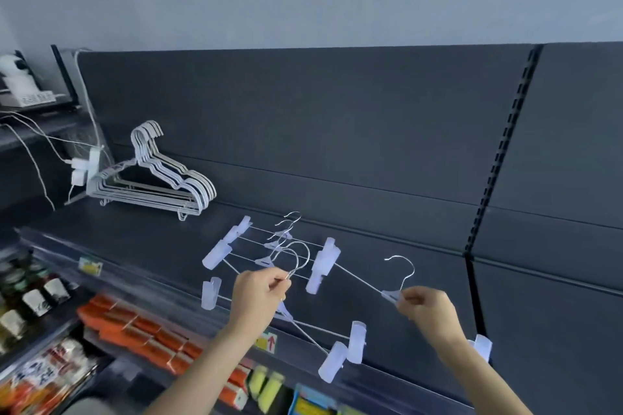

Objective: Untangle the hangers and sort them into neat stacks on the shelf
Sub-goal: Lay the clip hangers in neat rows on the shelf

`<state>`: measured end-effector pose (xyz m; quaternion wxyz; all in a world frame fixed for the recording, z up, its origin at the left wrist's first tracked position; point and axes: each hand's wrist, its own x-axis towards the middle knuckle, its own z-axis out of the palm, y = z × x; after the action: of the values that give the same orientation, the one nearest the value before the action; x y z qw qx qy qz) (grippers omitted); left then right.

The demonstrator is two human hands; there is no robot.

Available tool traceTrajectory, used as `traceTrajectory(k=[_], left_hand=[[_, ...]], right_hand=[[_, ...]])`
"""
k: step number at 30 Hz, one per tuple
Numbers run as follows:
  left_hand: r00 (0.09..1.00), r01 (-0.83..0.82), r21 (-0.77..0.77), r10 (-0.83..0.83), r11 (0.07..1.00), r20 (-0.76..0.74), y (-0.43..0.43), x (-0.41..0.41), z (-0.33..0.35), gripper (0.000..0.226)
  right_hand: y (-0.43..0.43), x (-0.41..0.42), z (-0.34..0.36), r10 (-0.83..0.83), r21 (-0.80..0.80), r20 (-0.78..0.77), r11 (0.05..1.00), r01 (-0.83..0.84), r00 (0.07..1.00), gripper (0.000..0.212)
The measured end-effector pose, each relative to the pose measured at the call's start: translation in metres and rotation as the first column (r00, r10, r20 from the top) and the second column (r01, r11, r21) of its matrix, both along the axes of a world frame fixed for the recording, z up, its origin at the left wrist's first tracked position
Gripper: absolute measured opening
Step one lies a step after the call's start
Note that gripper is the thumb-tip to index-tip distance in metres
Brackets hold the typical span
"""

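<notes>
Near the shelf's (387,280) front edge, mid-span: tangle of clip hangers (269,256), wires crossed, clips splayed several ways. Lying flat on the shelf toward the back wall, roughly parallel, so probably the start of the clip-hanger stack, with the nearer ones not yet freed. At the shelf's back left corner: plain white hangers (158,178) nested hook-to-hook, leaning on the back panel, looks like the finished stack of that type. Kept well apart from the clip type, presumably so the two sorts don't mix.

Left hand (259,296): closed in a pinch on the wire hooks (293,263) of what looks like two clip hangers, palm down, wrist over the front edge. One bar hangs below the hand past the front edge, clips (344,350) dangling. Held by the hooks likely to pin them while the other comes free.

Right hand (426,308): closed in a fingertip pinch on the neck of a single clip hanger (391,295), hook up, bar running diagonally back toward the tangle, far clip touching or overlapping its right-hand clips. Other clip (482,347) partly hidden behind the right wrist. Hands spread apart, pulling the piece rightward by the look of it. Forearms coming up from below the shelf edge.

Risk: clip snagging a neighbour's wire, dragging the stack.
</notes>
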<state>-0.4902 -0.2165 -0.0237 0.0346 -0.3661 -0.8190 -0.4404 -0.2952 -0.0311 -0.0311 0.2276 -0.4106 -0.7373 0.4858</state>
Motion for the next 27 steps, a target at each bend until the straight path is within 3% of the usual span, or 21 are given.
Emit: traceTrajectory(k=[9, 12, 15, 20, 27], left_hand=[[0.989, -0.099, 0.023, 0.096, 0.995, 0.111, -0.044, -0.064, 0.004, 0.008], [0.981, -0.152, 0.04, 0.146, 0.988, 0.129, -0.063, -0.096, 0.008, 0.011], [0.978, -0.167, 0.055, 0.158, 0.984, 0.138, -0.077, -0.125, 0.006, 0.009], [0.989, -0.094, 0.054, 0.086, 0.994, 0.124, -0.091, -0.183, -0.003, 0.008], [0.988, 0.056, 0.025, -0.059, 0.998, 0.142, -0.092, -0.246, -0.011, 0.008]], right_hand=[[-0.02, -0.083, 0.0, 0.162, 0.13, 0.072, 0.977, -0.171, 0.984, 0.009], [-0.037, -0.12, -0.002, 0.224, 0.157, 0.106, 0.958, -0.239, 0.969, 0.032], [-0.053, -0.156, -0.012, 0.242, 0.211, 0.135, 0.94, -0.267, 0.961, 0.042], [-0.084, -0.218, -0.035, 0.215, 0.288, 0.223, 0.917, -0.274, 0.951, 0.015], [-0.121, -0.254, -0.055, 0.085, 0.378, 0.329, 0.901, -0.213, 0.941, 0.017]])
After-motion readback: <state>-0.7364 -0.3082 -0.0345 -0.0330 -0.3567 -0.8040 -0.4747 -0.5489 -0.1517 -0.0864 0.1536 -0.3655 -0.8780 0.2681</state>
